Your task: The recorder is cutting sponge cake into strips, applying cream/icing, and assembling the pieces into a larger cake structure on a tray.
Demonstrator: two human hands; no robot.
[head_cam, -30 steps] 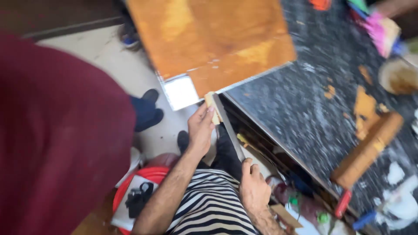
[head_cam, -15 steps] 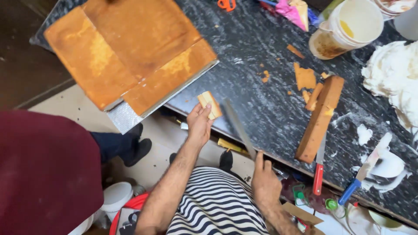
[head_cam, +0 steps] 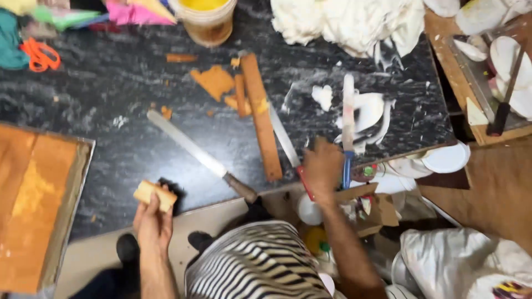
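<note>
- Head view: left hand [head_cam: 152, 224] clamped on a small cake piece [head_cam: 155, 195], held at the desk's [head_cam: 111, 83] near edge.
- Right hand [head_cam: 323, 166] rests at the near edge, fingers closed over the red-handled knife [head_cam: 288, 147]; grip not fully visible.
- Long bread knife [head_cam: 199, 156] lies between the hands.
- Cake slab [head_cam: 33, 205] on tray at left edge.

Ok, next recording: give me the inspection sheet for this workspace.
Surface: dark marbled counter, smeared with white cream and crumbs.
Job's things: cake piece held in left hand; right hand at the red-handled knife.
Clutter: long knife, cake strip, blue-handled spatula, yellow tub, orange scissors, sheet cake on tray.
Hands: both bare.
Cables: nothing seen.
Surroundings: wooden side board, plates, bags below.
</note>
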